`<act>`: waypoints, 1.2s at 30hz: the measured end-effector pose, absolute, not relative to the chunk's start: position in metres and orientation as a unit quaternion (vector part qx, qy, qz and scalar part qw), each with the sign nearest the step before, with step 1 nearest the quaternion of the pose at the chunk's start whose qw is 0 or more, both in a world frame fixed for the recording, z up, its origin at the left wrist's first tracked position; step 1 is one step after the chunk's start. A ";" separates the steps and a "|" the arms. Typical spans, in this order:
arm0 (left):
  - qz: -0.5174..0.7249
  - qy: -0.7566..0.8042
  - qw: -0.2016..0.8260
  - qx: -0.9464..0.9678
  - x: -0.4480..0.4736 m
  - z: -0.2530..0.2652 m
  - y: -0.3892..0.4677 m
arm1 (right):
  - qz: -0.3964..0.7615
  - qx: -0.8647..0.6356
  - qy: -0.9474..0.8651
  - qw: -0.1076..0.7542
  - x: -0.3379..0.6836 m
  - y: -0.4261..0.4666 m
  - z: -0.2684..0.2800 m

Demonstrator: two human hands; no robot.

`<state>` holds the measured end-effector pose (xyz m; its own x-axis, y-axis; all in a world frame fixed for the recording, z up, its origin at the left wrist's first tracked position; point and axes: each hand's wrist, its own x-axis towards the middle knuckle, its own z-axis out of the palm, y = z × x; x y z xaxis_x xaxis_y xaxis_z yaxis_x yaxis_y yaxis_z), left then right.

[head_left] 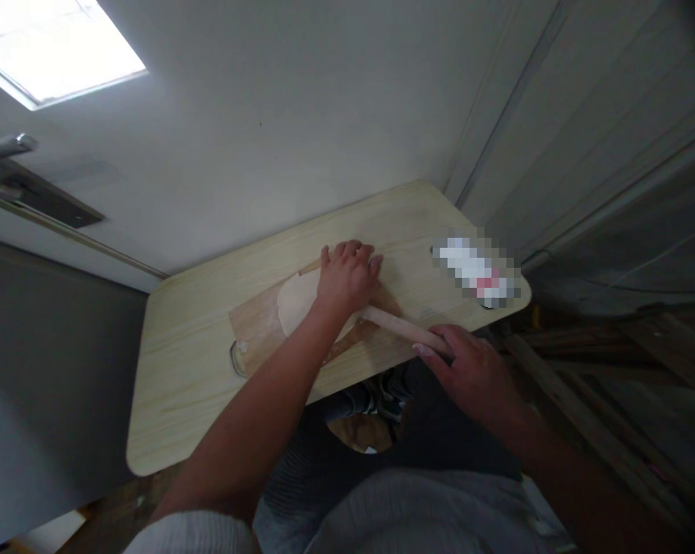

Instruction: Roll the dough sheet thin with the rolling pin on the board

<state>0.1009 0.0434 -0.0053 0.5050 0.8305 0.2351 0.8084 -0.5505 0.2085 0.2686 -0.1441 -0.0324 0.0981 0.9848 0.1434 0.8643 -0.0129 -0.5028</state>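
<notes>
My right hand (468,365) is wrapped round the near end of a light wooden rolling pin (405,327). The pin slants up and left, and its further stretch disappears beneath my left hand (350,277). That hand lies palm down over the pin with its fingers bent forward, so what its palm touches is hidden. Under and beside it, a flat pale sheet of dough (295,300) is spread on a brown wooden board (255,319). The dough's right part is covered by my left hand and forearm.
The board rests on a narrow pale wooden table (179,369) against a white door or wall panel (301,115). A blurred-out white and red item (477,269) lies at the right end. A round-rimmed object (238,359) sits at the board's left edge. Wooden slats (578,408) stand at right.
</notes>
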 end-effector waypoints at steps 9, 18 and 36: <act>0.179 0.463 0.019 0.868 0.116 -0.003 0.059 | 0.162 -0.725 -0.631 0.223 0.274 -0.138 -0.022; 0.196 0.469 0.025 0.861 0.114 -0.003 0.055 | 0.185 -0.724 -0.636 0.195 0.271 -0.134 -0.015; 0.185 0.486 0.041 0.853 0.041 -0.012 -0.022 | 0.192 -0.671 -0.696 0.170 0.229 -0.159 -0.020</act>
